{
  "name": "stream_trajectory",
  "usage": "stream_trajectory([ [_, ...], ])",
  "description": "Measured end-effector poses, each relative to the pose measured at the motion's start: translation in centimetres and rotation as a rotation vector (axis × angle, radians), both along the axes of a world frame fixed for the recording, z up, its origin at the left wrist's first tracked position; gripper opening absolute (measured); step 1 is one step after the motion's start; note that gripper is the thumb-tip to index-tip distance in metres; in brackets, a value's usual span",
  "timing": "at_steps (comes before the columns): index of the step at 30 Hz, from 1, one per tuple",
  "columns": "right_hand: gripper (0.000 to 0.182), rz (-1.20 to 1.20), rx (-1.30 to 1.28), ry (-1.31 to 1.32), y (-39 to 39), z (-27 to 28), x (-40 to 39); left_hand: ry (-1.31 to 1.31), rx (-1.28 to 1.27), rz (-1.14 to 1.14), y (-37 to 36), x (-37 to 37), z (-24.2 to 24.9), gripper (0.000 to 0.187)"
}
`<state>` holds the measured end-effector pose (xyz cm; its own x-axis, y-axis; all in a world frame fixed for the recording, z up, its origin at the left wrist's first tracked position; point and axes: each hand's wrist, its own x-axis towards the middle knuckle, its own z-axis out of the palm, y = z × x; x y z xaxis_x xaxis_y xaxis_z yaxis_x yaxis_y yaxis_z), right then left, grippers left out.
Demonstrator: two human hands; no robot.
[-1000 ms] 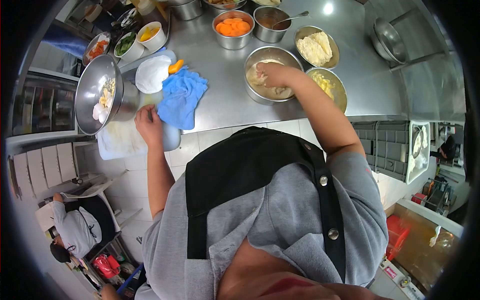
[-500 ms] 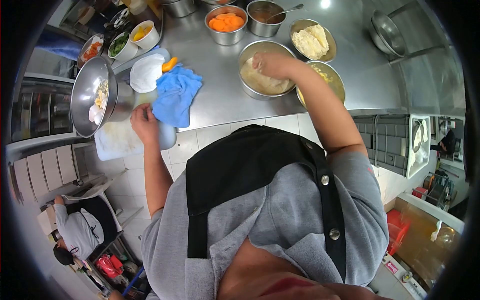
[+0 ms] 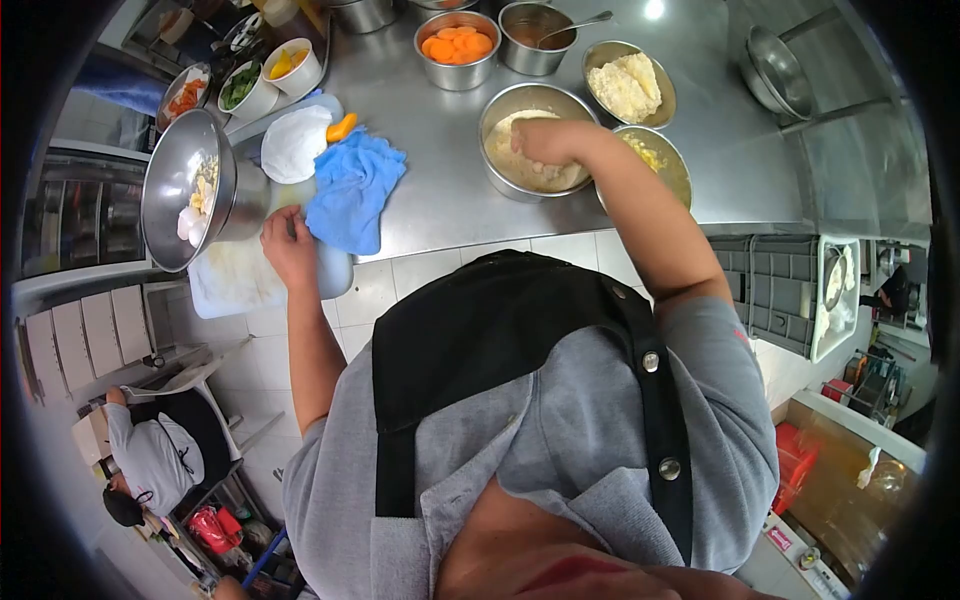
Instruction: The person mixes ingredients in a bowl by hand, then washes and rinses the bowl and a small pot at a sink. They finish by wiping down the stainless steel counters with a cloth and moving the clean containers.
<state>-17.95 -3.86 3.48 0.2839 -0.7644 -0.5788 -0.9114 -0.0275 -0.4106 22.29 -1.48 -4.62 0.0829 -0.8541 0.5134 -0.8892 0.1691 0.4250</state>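
Note:
My right hand (image 3: 548, 142) reaches down into a steel bowl (image 3: 490, 165) of pale, floury-looking mixture (image 3: 535, 176). Its fingers are curled into the mixture; the tips are partly hidden, and what they hold I cannot make out. Beside a crumpled blue cloth (image 3: 352, 190), my left hand (image 3: 288, 240) rests on a pale cutting board (image 3: 235, 285), fingers loosely bent and slightly apart, with nothing visible in them. Just left of it a large steel bowl (image 3: 160, 190), tilted toward me, contains eggs (image 3: 190, 225) and pale yellow pieces.
Sliced carrots (image 3: 455, 44), a spoon (image 3: 575, 28) in a pot of brown liquid, a bowl of pale shreds (image 3: 625, 85) and one of yellow bits (image 3: 645, 155) surround the mixture bowl. A yellow-handled white scraper (image 3: 293, 145) lies by the cloth. Another person (image 3: 160, 450) is at lower left.
My right hand has shifted slightly within the bowl, and its fingers look more curled down into the mixture. My left hand stays in place on the board.

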Motion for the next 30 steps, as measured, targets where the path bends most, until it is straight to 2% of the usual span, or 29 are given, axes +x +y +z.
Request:
stream_trajectory([
  [2,0.03,-0.139,-0.001,-0.076,0.3,1.8,-0.1,0.0,0.01,0.021,-0.1,-0.1,0.0,0.009],
  [5,0.031,0.178,-0.111,0.175,0.1,-5.5,-0.9,-0.021,0.016,0.018,0.1,0.1,0.0,0.009],
  [6,0.03,0.234,-0.034,0.187,-0.3,-3.8,-0.8,-0.026,0.008,0.018,-0.2,-0.1,-0.1,0.009],
  [9,0.03,-0.169,0.103,0.065,0.1,1.6,0.4,-0.011,0.003,0.012,0.0,-0.2,0.2,0.008],
  [10,0.028,-0.221,0.14,0.038,0.3,2.8,0.8,-0.006,0.006,0.017,0.0,-0.2,0.1,0.008],
  [13,0.028,0.048,-0.044,0.198,0.1,-4.9,-0.4,-0.006,0.008,0.007,-0.1,-0.1,0.0,0.008],
  [16,0.029,0.036,0.051,0.15,-1.0,-2.8,-0.4,-0.006,0.009,-0.004,0.1,0.1,-0.1,0.009],
  [19,0.035,-0.159,-0.318,0.064,-0.4,-1.7,0.2,0.009,0.018,0.002,0.0,-0.2,0.3,0.008],
  [20,0.041,-0.07,-0.347,0.186,0.0,-1.2,0.7,0.006,0.022,0.011,0.0,-0.2,0.4,0.008],
  [23,0.035,0.019,-0.489,0.228,0.7,-3.3,0.6,-0.001,0.008,0.0,-0.1,-0.1,0.3,0.008],
  [26,0.033,0.024,-0.366,0.257,0.6,-1.8,0.7,0.011,0.009,-0.005,0.1,-0.1,0.3,0.008],
  [29,0.03,0.056,-0.514,0.21,1.4,-1.5,0.9,0.018,0.007,-0.003,-0.1,0.0,0.3,0.008],
  [30,0.03,0.047,-0.477,0.144,1.2,-2.1,0.6,0.021,0.007,-0.004,0.0,-0.1,0.2,0.009],
])
